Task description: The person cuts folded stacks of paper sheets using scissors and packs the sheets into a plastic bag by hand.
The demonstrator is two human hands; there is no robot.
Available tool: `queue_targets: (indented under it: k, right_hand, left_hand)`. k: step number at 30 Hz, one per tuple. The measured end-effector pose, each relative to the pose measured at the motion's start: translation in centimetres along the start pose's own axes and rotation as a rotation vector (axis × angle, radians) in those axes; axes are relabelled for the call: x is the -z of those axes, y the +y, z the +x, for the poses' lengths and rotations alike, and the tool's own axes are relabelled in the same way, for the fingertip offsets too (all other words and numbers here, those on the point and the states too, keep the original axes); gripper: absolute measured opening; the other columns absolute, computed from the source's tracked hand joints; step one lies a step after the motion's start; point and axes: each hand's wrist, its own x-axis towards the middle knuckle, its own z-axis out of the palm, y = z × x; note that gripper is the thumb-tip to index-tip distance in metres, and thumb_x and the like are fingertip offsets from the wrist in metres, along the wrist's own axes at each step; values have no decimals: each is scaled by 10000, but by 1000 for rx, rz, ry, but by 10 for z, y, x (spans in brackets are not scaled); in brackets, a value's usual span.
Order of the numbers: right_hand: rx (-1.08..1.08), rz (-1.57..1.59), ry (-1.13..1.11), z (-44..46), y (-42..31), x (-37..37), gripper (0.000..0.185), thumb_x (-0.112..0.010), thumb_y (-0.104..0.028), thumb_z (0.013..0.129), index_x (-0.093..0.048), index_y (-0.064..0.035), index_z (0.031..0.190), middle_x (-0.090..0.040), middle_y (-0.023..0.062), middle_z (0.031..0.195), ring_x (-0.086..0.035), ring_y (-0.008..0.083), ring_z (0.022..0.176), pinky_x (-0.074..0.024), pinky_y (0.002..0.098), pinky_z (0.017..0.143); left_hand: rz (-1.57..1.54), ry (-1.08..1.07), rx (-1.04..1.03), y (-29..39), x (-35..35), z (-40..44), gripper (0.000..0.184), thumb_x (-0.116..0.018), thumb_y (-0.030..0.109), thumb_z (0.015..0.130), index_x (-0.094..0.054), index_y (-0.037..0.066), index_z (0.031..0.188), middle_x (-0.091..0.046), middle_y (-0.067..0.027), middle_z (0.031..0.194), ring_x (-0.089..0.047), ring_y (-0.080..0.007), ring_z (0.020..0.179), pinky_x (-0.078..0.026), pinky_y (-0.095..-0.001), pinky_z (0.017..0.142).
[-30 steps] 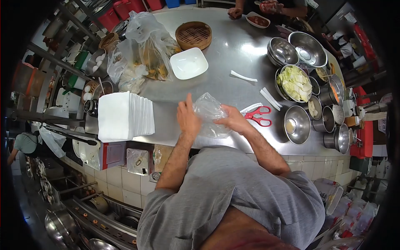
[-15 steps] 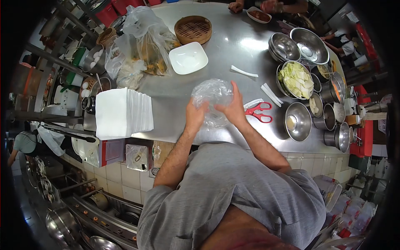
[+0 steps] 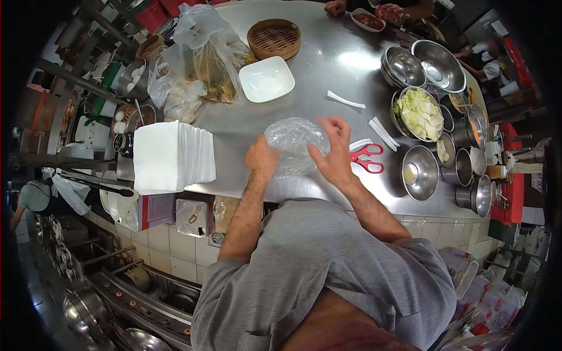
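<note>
A round bundle of clear plastic film [image 3: 293, 146] is in front of me over the steel table [image 3: 234, 128]. My left hand [image 3: 261, 157] has its fingers closed on the left edge of the plastic. At the right side of the bundle is my right hand [image 3: 336, 153], its thumb and fingers spread apart, the thumb near the plastic's edge. Just right of that hand are red-handled scissors [image 3: 367, 158], their blades partly hidden by white strips. Further white strips [image 3: 383, 133] lie beyond them.
A stack of white sheets [image 3: 170, 157] stands at the left, with plastic bags [image 3: 208, 58] behind it. A white dish [image 3: 266, 79] and a bamboo steamer [image 3: 274, 40] sit further back. Steel bowls [image 3: 420, 172] and leafy vegetable pieces [image 3: 418, 114] are at the right. A person's hand [image 3: 335, 7] shows at the top.
The plastic has gone from a loose shape to a rounder, flatter bundle. My right hand has opened and shifted slightly right, while my left hand has closed on the left edge.
</note>
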Motion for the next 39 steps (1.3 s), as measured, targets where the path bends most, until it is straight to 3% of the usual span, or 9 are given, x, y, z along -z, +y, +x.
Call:
queue_targets:
  k: [3,6,13,15,17,24,28,33,39]
  right_hand:
    - [162,757,-485,-3,-6,8,191,-618,-35,732,-610,-3,920,-584,130,887,-584,293,814,-488,361,724]
    - [148,111,-787,-24,23,-56,211,-617,-64,735,-610,-8,939,-598,143,911,-599,285,851,-500,382,728]
    - [229,-133,-908,-3,35,-81,546,-721,-166,623,-554,-39,1127,-502,168,1205,-412,349,1183,-289,452,1017]
    - [256,-112,-971,4,33,-84,595,-711,-134,619,-530,-45,1179,-500,164,1216,-424,352,1181,-290,462,1010]
    - [268,-78,-1086,8,32,-85,612,-732,-156,609,-534,-69,1181,-491,133,1248,-409,327,1205,-276,448,1021]
    - [332,476,-860,11,62,-58,473,-662,-62,693,-538,-59,1150,-554,146,1168,-537,289,1060,-410,400,908]
    - [24,125,-145,-2,132,-22,424,-589,-17,726,-531,-52,1145,-567,148,1120,-537,306,1044,-411,431,887]
    - [-443,-440,-257,-31,203,-8,395,-538,-52,781,-514,-71,1175,-530,135,1147,-447,332,1134,-334,496,923]
    - [-358,-81,-364,-35,215,0,318,-559,-40,783,-562,-43,1101,-550,124,996,-504,316,990,-389,447,863]
  left_hand:
    - [-54,19,-23,5,-4,-3,314,-592,145,724,-512,34,1006,-624,-236,903,-586,-431,871,-457,-510,752]
    - [-187,-47,-80,-1,-18,-1,346,-596,130,721,-481,18,1028,-619,-256,881,-583,-446,856,-457,-513,747]
    - [-220,50,-130,18,4,-39,425,-640,135,719,-459,36,1090,-563,-222,1066,-522,-375,1040,-398,-473,887]
    - [66,481,-611,23,16,-40,424,-657,139,714,-486,69,1096,-527,-152,1113,-490,-302,1076,-322,-483,953]
    - [133,328,-793,18,7,-32,466,-670,146,702,-492,83,1128,-521,-133,1110,-492,-281,1056,-305,-484,959]
    - [302,-111,-624,14,-4,-14,582,-715,245,689,-492,114,1210,-486,-82,1150,-459,-245,1075,-286,-472,948]
    - [363,-213,-536,24,5,-11,639,-741,298,674,-488,98,1226,-449,-100,1208,-387,-249,1159,-238,-528,971]
    - [403,-233,-572,25,4,-3,633,-733,312,686,-495,94,1230,-453,-79,1219,-369,-246,1178,-201,-556,987]
    - [58,-11,-665,14,18,-17,429,-670,217,775,-550,89,1167,-553,-72,1157,-479,-254,1101,-217,-515,983]
